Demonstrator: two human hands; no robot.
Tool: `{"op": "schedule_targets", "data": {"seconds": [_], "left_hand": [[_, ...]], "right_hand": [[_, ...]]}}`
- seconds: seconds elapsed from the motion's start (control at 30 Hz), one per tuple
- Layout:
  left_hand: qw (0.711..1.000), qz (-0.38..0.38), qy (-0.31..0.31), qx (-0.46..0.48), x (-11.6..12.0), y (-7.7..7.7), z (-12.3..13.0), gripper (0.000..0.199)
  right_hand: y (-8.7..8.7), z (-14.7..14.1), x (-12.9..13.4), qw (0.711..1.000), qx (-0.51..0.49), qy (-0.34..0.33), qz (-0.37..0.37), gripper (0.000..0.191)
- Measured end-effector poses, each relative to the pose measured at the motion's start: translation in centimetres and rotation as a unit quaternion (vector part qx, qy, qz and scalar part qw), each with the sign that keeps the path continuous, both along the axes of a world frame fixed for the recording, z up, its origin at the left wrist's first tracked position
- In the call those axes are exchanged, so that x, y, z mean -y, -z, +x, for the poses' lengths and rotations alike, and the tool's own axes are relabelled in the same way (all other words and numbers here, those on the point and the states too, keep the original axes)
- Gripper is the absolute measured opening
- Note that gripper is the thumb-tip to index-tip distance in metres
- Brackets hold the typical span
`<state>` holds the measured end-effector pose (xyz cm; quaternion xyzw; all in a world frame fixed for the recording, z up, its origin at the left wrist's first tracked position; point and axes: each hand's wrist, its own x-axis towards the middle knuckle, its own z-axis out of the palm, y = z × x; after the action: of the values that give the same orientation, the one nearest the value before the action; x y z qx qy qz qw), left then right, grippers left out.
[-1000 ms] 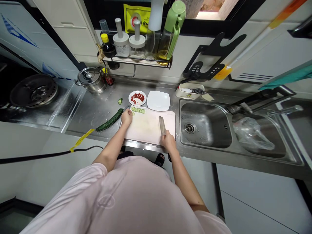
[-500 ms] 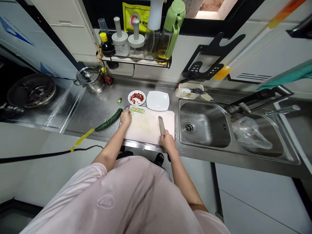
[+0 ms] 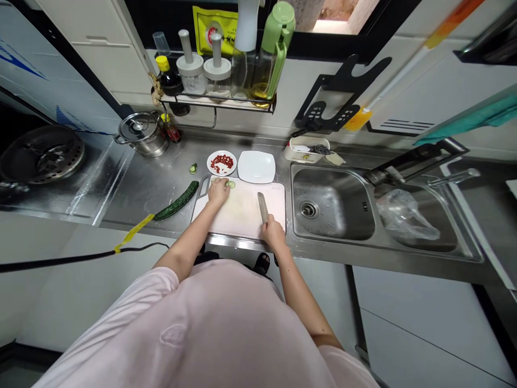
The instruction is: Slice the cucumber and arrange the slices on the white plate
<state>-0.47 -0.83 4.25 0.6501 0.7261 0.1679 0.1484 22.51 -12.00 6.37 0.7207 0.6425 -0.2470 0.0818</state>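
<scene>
My left hand (image 3: 218, 192) is over the row of cucumber slices (image 3: 231, 184) at the back left of the white cutting board (image 3: 242, 215). Its curled fingers press on the slices and hide most of them. In my right hand (image 3: 273, 231) is a kitchen knife (image 3: 262, 207), gripped by its handle, its blade pointing away from me over the board's right part. A partly cut cucumber (image 3: 176, 201) lies on the counter left of the board. Behind the board stand a plate of chopped red pieces (image 3: 222, 173) and a white rectangular plate (image 3: 256, 167).
Cucumber end pieces (image 3: 193, 168) lie on the steel counter. A lidded pot (image 3: 143, 134) stands at the back left, a wok (image 3: 42, 153) farther left. To the right is a double sink (image 3: 335, 237) with a plastic bag (image 3: 404, 214). A seasoning rack (image 3: 218, 99) hangs above.
My left hand has moved right from the board's handle end onto the cucumber slices. The knife stays in my right hand, nearly in place on the board. The view has shifted slightly.
</scene>
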Motion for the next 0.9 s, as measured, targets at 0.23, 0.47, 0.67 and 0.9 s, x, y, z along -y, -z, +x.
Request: {"op": "schedule_targets", "data": {"seconds": [0.23, 0.47, 0.67, 0.9], "left_hand": [[0.999, -0.039, 0.017, -0.026, -1.2, 0.3, 1.4, 0.035], [0.997, -0.053, 0.023, -0.054, -2.0, 0.8, 1.7, 0.032], [0.998, -0.036, 0.023, -0.042, -2.0, 0.8, 1.8, 0.029], [0.991, -0.063, -0.064, 0.097, -2.1, 1.1, 1.4, 0.022]], "right_hand": [[-0.3, -0.3, 0.0, 1.000, 0.008, 0.007, -0.005, 0.027], [0.0, -0.2, 0.1, 1.000, 0.006, 0.003, 0.006, 0.026], [-0.1, -0.3, 0.0, 1.000, 0.012, 0.004, 0.007, 0.025], [-0.3, -0.4, 0.1, 1.000, 0.013, 0.002, 0.005, 0.025]]}}
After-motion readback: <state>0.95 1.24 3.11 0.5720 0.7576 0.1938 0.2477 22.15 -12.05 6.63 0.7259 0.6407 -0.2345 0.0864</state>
